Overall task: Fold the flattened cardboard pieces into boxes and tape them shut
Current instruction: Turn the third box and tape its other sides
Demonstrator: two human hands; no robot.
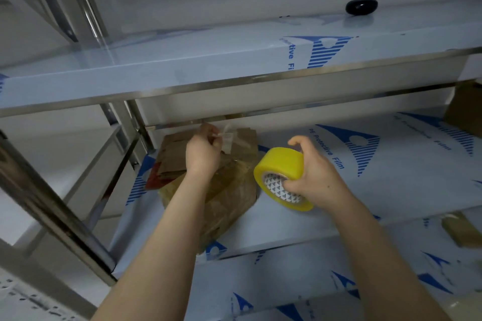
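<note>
**Taped cardboard and a yellow roll at the shelf's left end**

A crumpled brown cardboard box (229,190), glossy under clear tape, lies skewed on the shelf (365,190) near its left end, one corner reaching the front edge. Behind it, towards the back left corner, flattened cardboard pieces (172,156) lie stacked, partly under the box. A wrinkled strip of clear tape (228,138) stands up over the box's far side, pinched by the left hand (203,154). Just right of the box the yellow tape roll (280,161) is tilted on edge, its white patterned core facing forward, gripped by the right hand (315,174); whether it touches the shelf cannot be told.
</note>
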